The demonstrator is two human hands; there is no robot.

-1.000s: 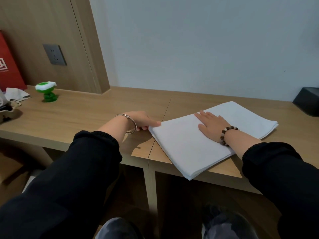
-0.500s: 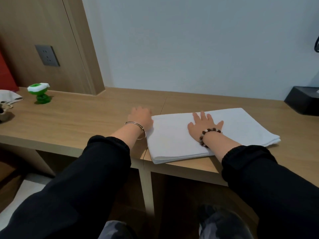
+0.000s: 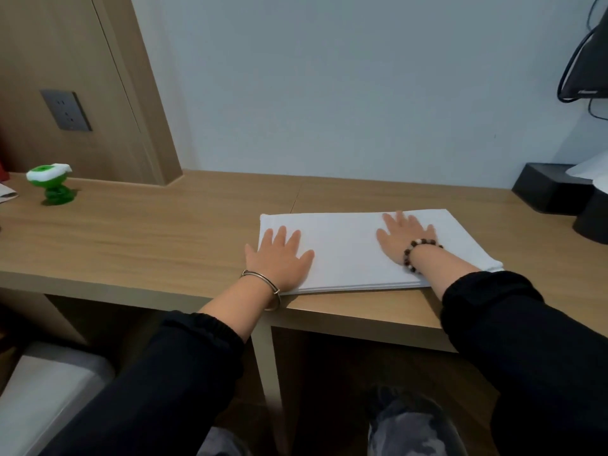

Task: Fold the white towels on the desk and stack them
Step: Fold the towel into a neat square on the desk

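1. Fingers [image 3: 280, 236] spread and straight, the left hand [image 3: 279, 260] presses flat on the left end of a folded white towel [image 3: 345, 255]; the right hand [image 3: 406, 240] does likewise further right.
2. Head view: the towel lies layered near the desk's [image 3: 148, 238] front edge. Folding looks done here; stacking appears left, with no other towel plainly in sight.

The towel [image 3: 345, 255] was partly covered by the left hand [image 3: 279, 261] and the right hand [image 3: 406, 236], both palms down and out of sight. The right forearm [image 3: 441, 268] hid the towel's near right corner. Its layers along the near edge were too fine to count. A screen [image 3: 585, 60] ran off the right edge. So did a white sheet [image 3: 592, 169], which covered part of a black box [image 3: 546, 189]. Only a pale scrap [image 3: 6, 192] showed at the left edge. Under the desk [image 3: 131, 241] everything was dark and blurred.
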